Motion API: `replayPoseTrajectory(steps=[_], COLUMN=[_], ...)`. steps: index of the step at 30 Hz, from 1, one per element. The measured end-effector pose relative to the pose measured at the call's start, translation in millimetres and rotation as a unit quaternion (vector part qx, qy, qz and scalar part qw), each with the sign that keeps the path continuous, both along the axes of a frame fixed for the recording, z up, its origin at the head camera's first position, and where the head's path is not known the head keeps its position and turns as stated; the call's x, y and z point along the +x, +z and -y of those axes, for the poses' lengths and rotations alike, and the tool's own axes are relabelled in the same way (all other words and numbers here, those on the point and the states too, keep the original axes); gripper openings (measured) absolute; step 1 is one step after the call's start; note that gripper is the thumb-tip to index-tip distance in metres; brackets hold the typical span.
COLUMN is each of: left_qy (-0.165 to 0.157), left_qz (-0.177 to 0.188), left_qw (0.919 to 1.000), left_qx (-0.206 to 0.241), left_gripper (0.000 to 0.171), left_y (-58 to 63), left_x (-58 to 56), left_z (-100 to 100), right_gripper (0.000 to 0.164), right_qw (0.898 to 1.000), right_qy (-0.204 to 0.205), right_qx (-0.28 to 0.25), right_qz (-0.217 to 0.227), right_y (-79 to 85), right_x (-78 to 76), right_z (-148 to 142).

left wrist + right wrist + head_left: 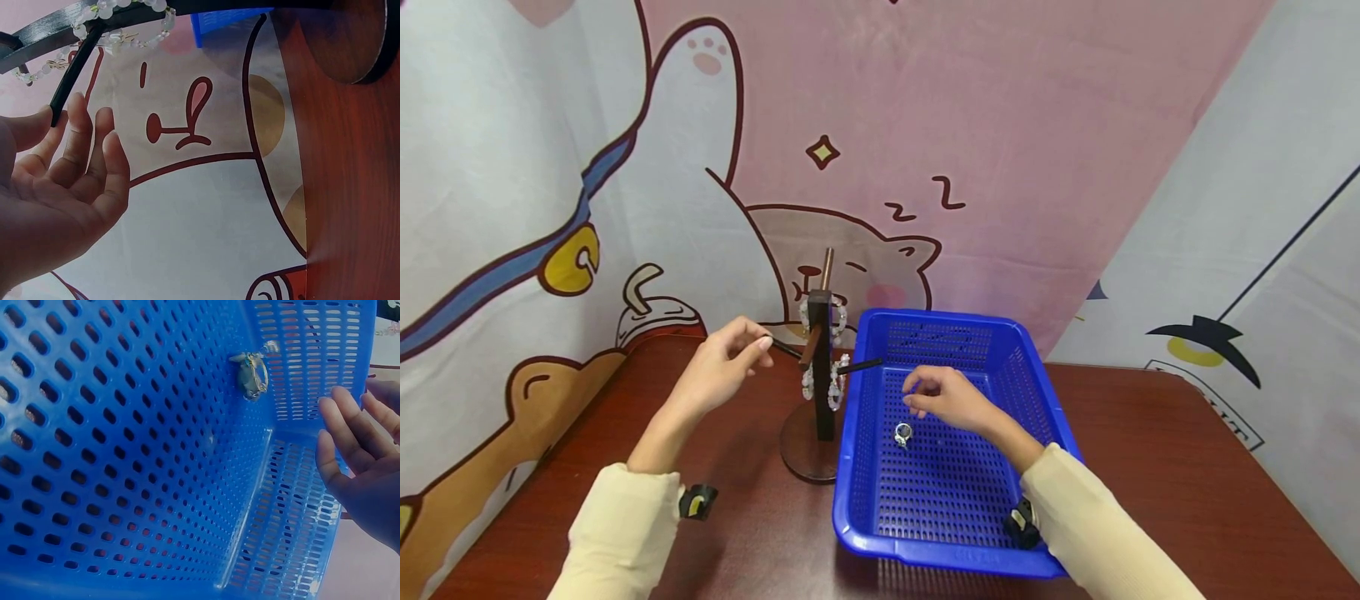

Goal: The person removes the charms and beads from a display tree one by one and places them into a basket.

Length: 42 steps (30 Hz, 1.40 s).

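Note:
My left hand (718,367) pinches the tip of a black peg (74,74) between thumb and index finger; the other fingers are loosely bent. This peg sticks out from the dark post (823,408) of a jewelry stand with a round base (801,454). Clear beaded bracelets (837,392) hang from the stand's pegs at two heights. Over the blue basket (847,483), my right hand (951,398) hovers with relaxed fingers and holds nothing. Below it, a small silvery bracelet (253,378) with pale beads lies on the basket's floor, apart from the fingers.
The basket stands right beside the stand on a reddish-brown wooden table (745,517). Another black peg (861,366) reaches over the basket's left rim. A cartoon-printed curtain (1037,150) hangs behind the table.

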<state>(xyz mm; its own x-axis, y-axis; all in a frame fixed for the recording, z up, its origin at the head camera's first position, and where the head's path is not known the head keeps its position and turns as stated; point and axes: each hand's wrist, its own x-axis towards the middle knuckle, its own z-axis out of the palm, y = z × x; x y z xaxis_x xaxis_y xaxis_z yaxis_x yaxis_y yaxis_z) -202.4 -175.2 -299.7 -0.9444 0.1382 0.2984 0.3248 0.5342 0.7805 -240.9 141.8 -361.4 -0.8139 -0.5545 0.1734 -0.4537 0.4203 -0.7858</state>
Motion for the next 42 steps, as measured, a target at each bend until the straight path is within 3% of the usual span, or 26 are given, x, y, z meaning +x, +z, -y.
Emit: replayPoseTrajectory(steps=[15, 24, 29, 42], left_qy=[0.001, 0.0, 0.0, 0.0], left_qz=[0.007, 0.008, 0.009, 0.007], left_qw=[1.0, 1.0, 1.0, 1.0], left_qx=[0.002, -0.002, -0.001, 0.002], left_gripper=[0.02, 0.02, 0.02, 0.019], left_y=[0.2, 0.7, 0.9, 0.3], left_x=[0.9, 1.3, 1.5, 1.2], left_z=[-0.3, 0.0, -0.2, -0.3], right_gripper=[0.017, 0.018, 0.021, 0.025], right_qw=[0.999, 0.998, 0.998, 0.996], right_qy=[0.03, 0.054, 0.066, 0.08], right_qx=[0.0, 0.01, 0.013, 0.038], right_qz=[0.01, 0.001, 0.01, 0.004], right_y=[11.0, 32.5, 27.5, 34.0], right_x=[4.8, 18.4, 15.8, 20.9], right_z=[1.1, 15.5, 23.6, 41.6])
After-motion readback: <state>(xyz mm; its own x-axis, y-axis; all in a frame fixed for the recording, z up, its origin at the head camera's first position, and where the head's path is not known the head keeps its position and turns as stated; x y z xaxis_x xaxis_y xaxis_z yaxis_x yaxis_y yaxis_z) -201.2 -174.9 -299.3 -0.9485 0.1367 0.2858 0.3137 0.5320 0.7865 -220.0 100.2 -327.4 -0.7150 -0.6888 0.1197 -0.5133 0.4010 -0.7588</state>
